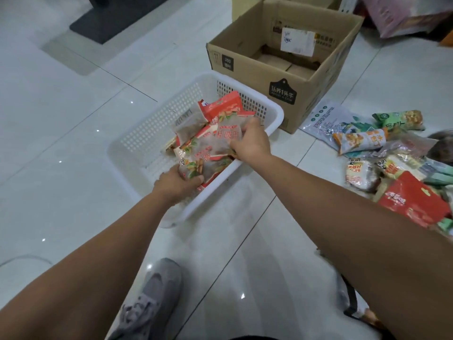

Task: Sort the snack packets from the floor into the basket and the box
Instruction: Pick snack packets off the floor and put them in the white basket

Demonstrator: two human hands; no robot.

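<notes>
Head view, left hand (177, 183), right hand (250, 141) gripping packets (208, 153) in basket (149, 130)

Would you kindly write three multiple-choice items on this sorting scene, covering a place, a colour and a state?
1. Where does the cardboard box stand?
A. Inside the basket
B. Beyond the basket, farther from the person
C. On a shelf

2. What colour is the basket?
A. Blue
B. Black
C. White

3. What are the left hand and right hand doing?
A. Gripping snack packets in the basket
B. Held flat and empty
C. Hanging idle

Key: 1 B, the box sits on the floor past the basket's far corner; 2 C, its perforated walls are white; 3 A, the fingers of both hands curl round packets in the basket.
</notes>
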